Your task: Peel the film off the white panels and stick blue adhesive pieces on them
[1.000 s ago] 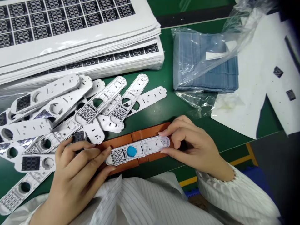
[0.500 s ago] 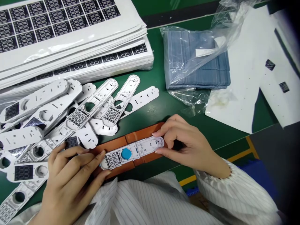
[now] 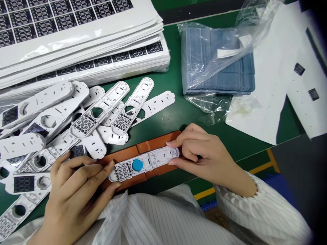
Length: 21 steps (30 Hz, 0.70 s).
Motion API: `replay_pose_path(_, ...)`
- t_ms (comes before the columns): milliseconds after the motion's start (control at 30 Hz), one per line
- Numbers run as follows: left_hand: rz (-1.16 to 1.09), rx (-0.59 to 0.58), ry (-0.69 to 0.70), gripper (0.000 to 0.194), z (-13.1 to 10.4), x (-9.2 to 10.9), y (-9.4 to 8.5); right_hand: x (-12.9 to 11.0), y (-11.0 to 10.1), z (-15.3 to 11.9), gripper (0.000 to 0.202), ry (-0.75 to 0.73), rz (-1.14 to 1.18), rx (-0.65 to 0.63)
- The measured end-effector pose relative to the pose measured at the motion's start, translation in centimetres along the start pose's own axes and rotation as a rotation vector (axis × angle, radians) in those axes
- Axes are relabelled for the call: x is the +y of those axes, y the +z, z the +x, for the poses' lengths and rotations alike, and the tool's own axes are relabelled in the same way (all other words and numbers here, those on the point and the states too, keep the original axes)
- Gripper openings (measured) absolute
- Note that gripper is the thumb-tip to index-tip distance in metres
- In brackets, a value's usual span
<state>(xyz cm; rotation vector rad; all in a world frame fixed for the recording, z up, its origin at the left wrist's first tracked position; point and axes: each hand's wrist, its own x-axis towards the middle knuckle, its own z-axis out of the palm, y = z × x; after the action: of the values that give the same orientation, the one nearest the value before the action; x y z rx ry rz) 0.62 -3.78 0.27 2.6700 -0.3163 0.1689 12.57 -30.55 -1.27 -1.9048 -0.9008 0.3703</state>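
My left hand [image 3: 76, 185] and right hand [image 3: 204, 151] pinch one white panel [image 3: 146, 162] on the brown fixture [image 3: 129, 153]; loose panels [image 3: 87, 123] lie outside, at ten o'clock.

A single head-worn camera looked forward and down from above the striped white cloth shirt [image 3: 163, 217], near the bare left hand [image 3: 78, 185], bare right hand [image 3: 205, 151] and smooth green tabletop [image 3: 163, 119].

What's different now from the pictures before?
No hold has changed; only the camera's view shifted slightly. The left hand and right hand still hold the ends of the white panel on the orange fixture. The pile of loose panels stayed put.
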Motion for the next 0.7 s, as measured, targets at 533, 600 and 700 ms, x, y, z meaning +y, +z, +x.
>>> replay_pose_path(533,0.028,0.012,0.013,0.041,-0.2,-0.1,0.1,0.5,0.4,-0.3,0.044,-0.055,-0.026,0.057)
replay_pose_path(600,0.037,0.026,0.055,0.040,-0.1,-0.2,0.1,0.6,0.4,-0.3,0.031,-0.089,-0.015,0.071)
replay_pose_path(700,0.033,0.030,0.087,0.035,-0.2,-0.4,0.1,0.1,0.4,-0.3,0.017,-0.106,0.012,0.134)
